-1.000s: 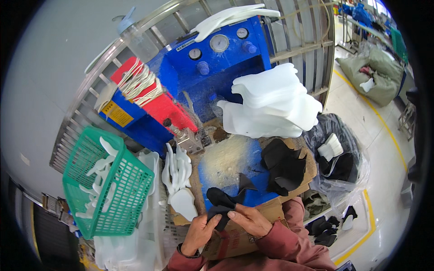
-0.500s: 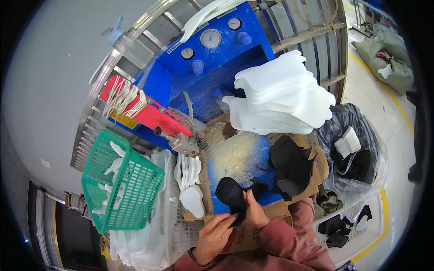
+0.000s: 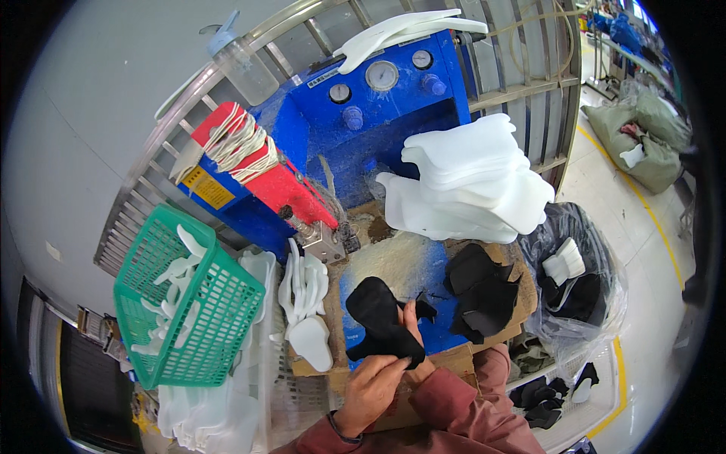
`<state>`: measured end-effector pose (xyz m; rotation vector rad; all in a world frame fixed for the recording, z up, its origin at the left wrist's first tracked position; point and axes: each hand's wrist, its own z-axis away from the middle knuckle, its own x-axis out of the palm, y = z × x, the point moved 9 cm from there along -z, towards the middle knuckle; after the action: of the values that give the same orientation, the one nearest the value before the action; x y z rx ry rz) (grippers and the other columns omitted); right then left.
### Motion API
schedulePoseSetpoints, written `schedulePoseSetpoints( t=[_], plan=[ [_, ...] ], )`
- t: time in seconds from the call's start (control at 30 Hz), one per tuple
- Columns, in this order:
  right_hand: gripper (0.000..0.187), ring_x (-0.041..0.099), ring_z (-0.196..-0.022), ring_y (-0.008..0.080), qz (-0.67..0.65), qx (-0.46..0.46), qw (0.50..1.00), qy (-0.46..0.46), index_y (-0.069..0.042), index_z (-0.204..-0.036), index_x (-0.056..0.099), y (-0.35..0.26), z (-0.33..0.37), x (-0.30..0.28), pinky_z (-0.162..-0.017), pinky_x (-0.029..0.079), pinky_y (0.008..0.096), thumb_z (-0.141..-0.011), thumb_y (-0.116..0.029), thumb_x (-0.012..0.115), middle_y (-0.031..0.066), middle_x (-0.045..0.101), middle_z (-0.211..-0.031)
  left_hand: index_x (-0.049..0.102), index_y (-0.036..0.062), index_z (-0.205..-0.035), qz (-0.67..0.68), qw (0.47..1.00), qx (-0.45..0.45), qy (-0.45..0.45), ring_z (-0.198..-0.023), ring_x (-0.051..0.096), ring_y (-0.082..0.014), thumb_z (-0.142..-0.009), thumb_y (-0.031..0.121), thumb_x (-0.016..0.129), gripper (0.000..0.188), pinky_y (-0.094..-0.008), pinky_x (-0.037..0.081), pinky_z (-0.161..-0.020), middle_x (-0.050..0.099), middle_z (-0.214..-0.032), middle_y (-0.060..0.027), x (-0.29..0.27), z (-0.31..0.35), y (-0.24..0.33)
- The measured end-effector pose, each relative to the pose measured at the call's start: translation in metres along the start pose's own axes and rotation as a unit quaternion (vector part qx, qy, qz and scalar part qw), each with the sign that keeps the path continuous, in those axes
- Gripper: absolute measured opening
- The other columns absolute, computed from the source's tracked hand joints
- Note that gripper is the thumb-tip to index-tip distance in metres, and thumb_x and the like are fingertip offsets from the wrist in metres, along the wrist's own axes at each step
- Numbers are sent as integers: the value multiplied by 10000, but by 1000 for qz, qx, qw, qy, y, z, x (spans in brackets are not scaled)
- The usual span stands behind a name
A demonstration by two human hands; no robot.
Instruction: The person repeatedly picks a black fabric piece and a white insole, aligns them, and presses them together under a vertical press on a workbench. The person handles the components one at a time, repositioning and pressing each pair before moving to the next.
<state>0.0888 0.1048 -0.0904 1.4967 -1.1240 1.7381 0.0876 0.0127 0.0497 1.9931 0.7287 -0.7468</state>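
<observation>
The left hand's (image 3: 370, 393) grip is grasping the lower edge of a soft black lobed sheet (image 3: 372, 306); the right hand (image 3: 417, 371) is touching it, its grip too hidden to tell.

A: "What are you wearing on your arms?"

B: "You have a long, loose, dusty-red cloth right sleeve (image 3: 448, 402), creased in soft folds, and a matching dusty-red cloth left sleeve (image 3: 319, 440)."

A: "And at your left wrist?"

B: "A narrow, dark band (image 3: 345, 436) circles it. Your left hand (image 3: 370, 390) and right hand (image 3: 411, 324) are bare."
</observation>
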Motion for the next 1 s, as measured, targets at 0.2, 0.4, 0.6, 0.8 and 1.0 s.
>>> schedulePoseSetpoints(
  t=[0.2, 0.4, 0.6, 0.8, 1.0],
  plan=[
    [651, 594, -1061, 169, 1, 54, 995, -87, -84, -1461, 538, 10, -15, 12, -941, 506, 322, -1115, -592, 320, 41, 642, -1254, 757, 17, -1022, -43, 996, 55, -51, -857, 697, -299, -841, -32, 727, 190, -386, 562, -731, 706, -969, -108, -19, 2, -15],
    [667, 577, -1216, 207, -88, 62, 981, -159, -83, -1543, 462, 11, -24, 16, -1055, 483, 363, -1112, -580, 348, 65, 588, -1416, 736, 24, -1086, 60, 998, 9, -7, -897, 673, -260, -853, -39, 729, 242, -365, 560, -775, 655, -991, -75, -22, 2, -37],
    [677, 553, -1280, 212, 112, 6, 993, -22, -84, -1579, 422, 4, -29, -11, -1097, 458, 366, -1113, -571, 361, 69, 546, -1491, 734, 18, -1084, 27, 998, 35, -33, -887, 667, -261, -858, -37, 734, 233, -368, 554, -772, 652, -980, -75, -12, -3, -38],
    [689, 562, -1265, 205, 87, 22, 995, -43, -81, -1565, 440, -1, -35, 0, -1083, 462, 353, -1106, -589, 365, 64, 559, -1477, 731, 2, -1082, -44, 996, 56, -61, -890, 668, -271, -847, -53, 729, 242, -373, 558, -762, 650, -983, -91, -11, -16, -30],
    [736, 596, -1173, 199, 17, -17, 1000, -10, -88, -1517, 495, -17, -57, 13, -1019, 494, 358, -1076, -660, 361, 52, 618, -1375, 731, -7, -1121, -60, 996, 44, -56, -913, 674, -286, -829, -64, 722, 298, -382, 562, -773, 651, -1009, -112, -9, -35, -36]
  ],
)
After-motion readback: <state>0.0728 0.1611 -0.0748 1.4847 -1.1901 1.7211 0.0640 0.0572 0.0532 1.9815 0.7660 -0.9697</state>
